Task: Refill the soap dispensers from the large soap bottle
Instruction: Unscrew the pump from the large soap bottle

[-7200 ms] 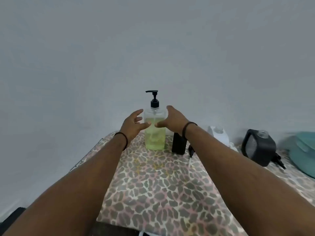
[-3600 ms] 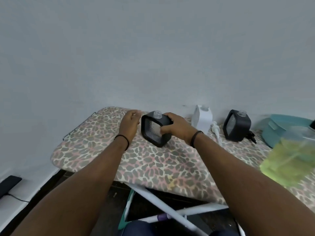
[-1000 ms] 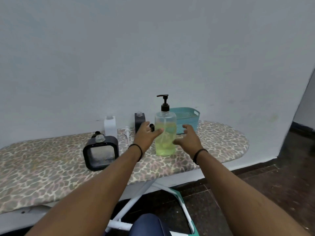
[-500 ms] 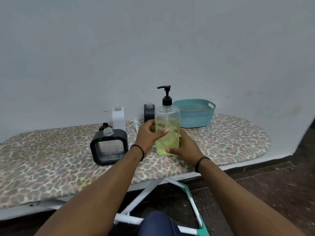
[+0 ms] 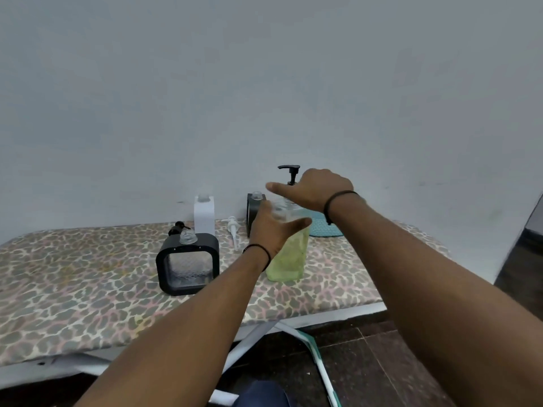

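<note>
Large soap bottle (image 5: 289,254): the landmark; a clear bottle with yellow-green liquid filling its lower part, standing upright on the leopard-print ironing board (image 5: 88,304), black pump head (image 5: 290,173) on top.
Left hand (image 5: 271,230): wrapped around the bottle's left side at mid-height, thumb stretched across the front; it grasps the bottle.
Right hand (image 5: 316,188): raised over the bottle's shoulder just right of the pump, index finger pointing left; whether it touches or grips the pump collar I cannot tell.
Near black dispenser (image 5: 188,264): left of the bottle, a square black frame around a clear ribbed body, its threaded neck open, upright.
Black pump (image 5: 176,229): lying just behind that dispenser, farther left of the bottle.
White dispenser (image 5: 204,215): behind and left of the bottle, against the wall, neck open.
White pump (image 5: 233,232): lying on the board between the white dispenser and the bottle.
Far black dispenser (image 5: 255,210): directly behind the left hand, partly hidden, neck open.
Teal basket (image 5: 324,229): behind and right of the bottle, mostly hidden by the right forearm.
</note>
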